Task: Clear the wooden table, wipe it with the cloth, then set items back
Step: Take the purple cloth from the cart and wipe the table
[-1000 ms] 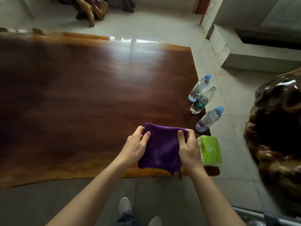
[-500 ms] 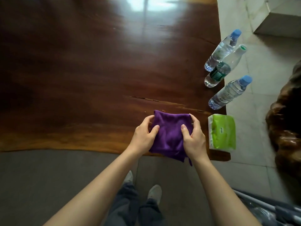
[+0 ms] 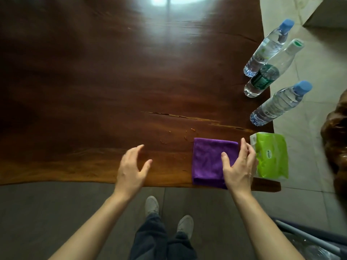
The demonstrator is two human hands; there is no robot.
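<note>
A folded purple cloth [image 3: 208,162] lies flat at the near right edge of the dark wooden table [image 3: 112,81]. My right hand [image 3: 238,166] hovers over the cloth's right side, fingers spread, thumb on or just above it. My left hand [image 3: 132,167] is open over the table's near edge, well left of the cloth, holding nothing. A green tissue pack [image 3: 271,158] sits right of the cloth. Three water bottles stand along the right edge: a blue-capped one [image 3: 268,47] farthest, a green-labelled one [image 3: 270,72] in the middle, another blue-capped one [image 3: 279,104] nearest.
A long crack [image 3: 187,117] runs across the table beyond the cloth. Tiled floor lies to the right, with a dark carved wooden piece [image 3: 336,143] at the right edge. My feet [image 3: 169,216] stand on grey floor before the table. Metal bars [image 3: 309,237] show bottom right.
Both hands held the purple cloth above the table edge; now it lies folded on the table. My left hand has let go and moved left. My head has moved closer to the table.
</note>
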